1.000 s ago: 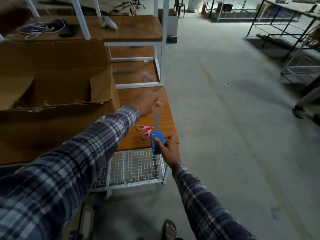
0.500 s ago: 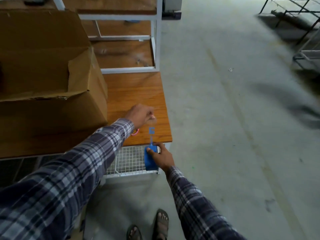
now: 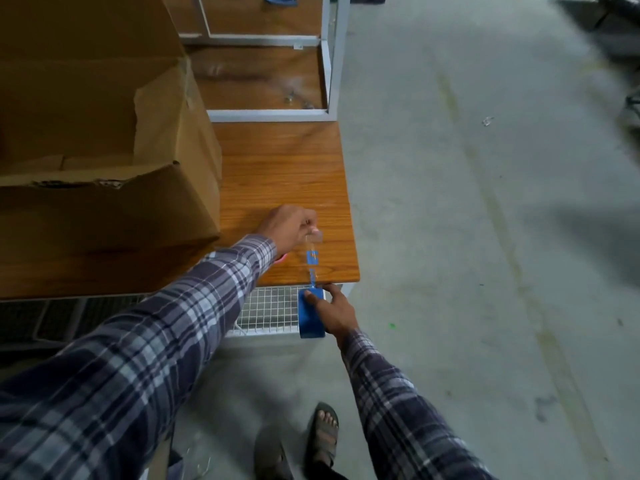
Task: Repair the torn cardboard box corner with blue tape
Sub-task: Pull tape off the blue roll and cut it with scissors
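A large open cardboard box [image 3: 114, 216] stands on the wooden table [image 3: 287, 174] at the left, its near top edge ragged and torn. My right hand [image 3: 334, 311] grips a blue tape roll [image 3: 309, 317] just below the table's front edge. A strip of tape [image 3: 312, 259] with blue print runs up from the roll to my left hand [image 3: 289, 226], which pinches its free end above the tabletop. Pink scissors [image 3: 281, 258] lie on the table, almost wholly hidden under my left wrist.
A white wire basket [image 3: 266, 306] hangs under the table's front. Behind the table stands a white metal frame [image 3: 329, 64] with a wooden shelf. Grey concrete floor [image 3: 485, 237] spreads to the right. My sandalled feet [image 3: 323, 434] are below.
The view has tilted downward and nearer. The tape roll has dropped from the tabletop to below its front edge, and the strip between my hands has grown longer. The scissors got covered by my left wrist.
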The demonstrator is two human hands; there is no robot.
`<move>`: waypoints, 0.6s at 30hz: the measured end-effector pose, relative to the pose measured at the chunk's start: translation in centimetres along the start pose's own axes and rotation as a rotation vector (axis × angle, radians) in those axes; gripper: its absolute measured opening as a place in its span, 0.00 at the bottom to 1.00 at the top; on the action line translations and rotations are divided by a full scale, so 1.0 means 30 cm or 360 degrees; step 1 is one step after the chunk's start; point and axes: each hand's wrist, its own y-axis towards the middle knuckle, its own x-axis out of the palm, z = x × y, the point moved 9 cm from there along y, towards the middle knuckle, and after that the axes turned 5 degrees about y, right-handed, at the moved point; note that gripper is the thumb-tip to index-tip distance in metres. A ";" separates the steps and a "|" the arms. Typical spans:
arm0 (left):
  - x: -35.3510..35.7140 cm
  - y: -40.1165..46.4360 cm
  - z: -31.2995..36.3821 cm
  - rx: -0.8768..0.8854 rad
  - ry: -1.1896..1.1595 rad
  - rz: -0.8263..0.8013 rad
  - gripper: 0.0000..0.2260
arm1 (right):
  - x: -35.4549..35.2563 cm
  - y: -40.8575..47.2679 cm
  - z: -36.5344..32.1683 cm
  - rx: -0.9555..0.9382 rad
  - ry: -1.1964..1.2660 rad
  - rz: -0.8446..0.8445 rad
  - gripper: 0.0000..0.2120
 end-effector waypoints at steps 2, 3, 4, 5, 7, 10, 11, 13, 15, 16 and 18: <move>0.008 0.007 -0.001 0.0017 -0.0015 -0.0013 0.10 | 0.002 -0.009 -0.007 0.0036 0.0009 0.0054 0.23; 0.011 0.012 -0.003 0.0022 -0.0022 -0.0017 0.09 | 0.004 -0.011 -0.008 0.0059 0.0014 0.0088 0.28; 0.014 0.016 -0.005 0.0027 -0.0023 -0.0016 0.09 | 0.008 -0.006 -0.005 0.0075 0.0029 0.0112 0.33; 0.016 0.020 -0.006 0.0033 -0.0016 -0.0011 0.09 | 0.011 0.005 0.003 0.0079 0.0063 0.0137 0.39; 0.022 0.030 -0.012 0.0051 -0.0007 -0.0008 0.09 | 0.016 0.018 0.010 0.0081 0.0135 0.0179 0.43; 0.039 0.048 -0.023 0.0080 0.0003 -0.0017 0.06 | 0.020 0.018 0.004 0.0062 0.0156 0.0229 0.33; 0.043 0.051 -0.021 0.0094 0.0006 -0.0016 0.06 | 0.020 0.027 0.013 0.0062 0.0135 0.0256 0.32; 0.052 0.056 -0.022 0.0105 -0.0011 -0.0020 0.06 | 0.027 0.057 0.040 0.0064 0.0083 0.0293 0.36; 0.061 0.061 -0.026 0.0105 -0.0026 -0.0025 0.06 | 0.026 0.069 0.044 0.0055 0.0056 0.0317 0.41; 0.065 0.063 -0.028 0.0108 -0.0031 -0.0026 0.06 | 0.024 0.044 0.017 0.0061 0.0049 0.0313 0.41; 0.072 0.068 -0.035 0.0117 -0.0054 -0.0025 0.07 | 0.023 0.004 -0.032 0.0063 0.0029 0.0292 0.35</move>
